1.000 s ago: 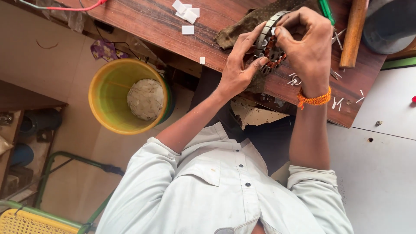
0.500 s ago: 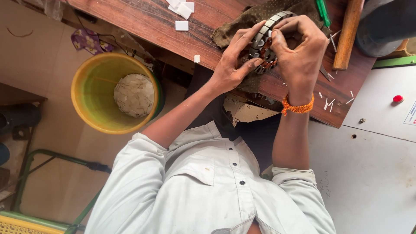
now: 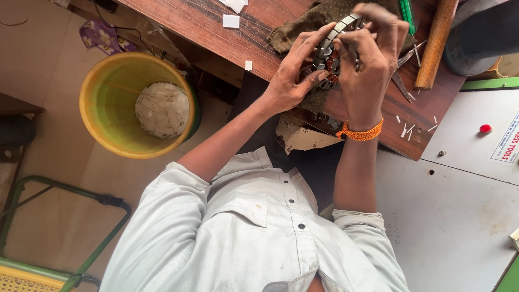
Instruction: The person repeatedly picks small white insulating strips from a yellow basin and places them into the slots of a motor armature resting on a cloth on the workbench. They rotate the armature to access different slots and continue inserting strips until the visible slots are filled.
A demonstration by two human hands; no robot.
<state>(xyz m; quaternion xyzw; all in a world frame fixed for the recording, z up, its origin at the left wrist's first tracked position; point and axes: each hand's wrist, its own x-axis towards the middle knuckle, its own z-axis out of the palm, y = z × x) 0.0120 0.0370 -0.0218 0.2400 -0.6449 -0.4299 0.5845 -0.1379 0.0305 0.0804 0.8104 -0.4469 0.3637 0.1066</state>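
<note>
A round metal stator [image 3: 328, 47] with copper windings rests on a brown cloth [image 3: 292, 30] on the wooden table [image 3: 216, 40]. My left hand [image 3: 289, 81] grips its left side, fingers spread along the ring. My right hand [image 3: 370, 54], with an orange thread at the wrist, is curled over the stator's top and right side, fingertips pressed into the windings. Much of the stator is hidden under both hands.
A wooden handle [image 3: 432, 43] and a green pen-like tool [image 3: 406, 13] lie right of the hands, and small white slips [image 3: 231, 20] are scattered on the table. A yellow bucket [image 3: 92, 113] holding white scraps stands on the floor at left. A white metal surface [image 3: 459, 205] lies at right.
Both hands stay on the stator. My right hand's fingers have closed further over the top of the ring, and the view has drifted slightly.
</note>
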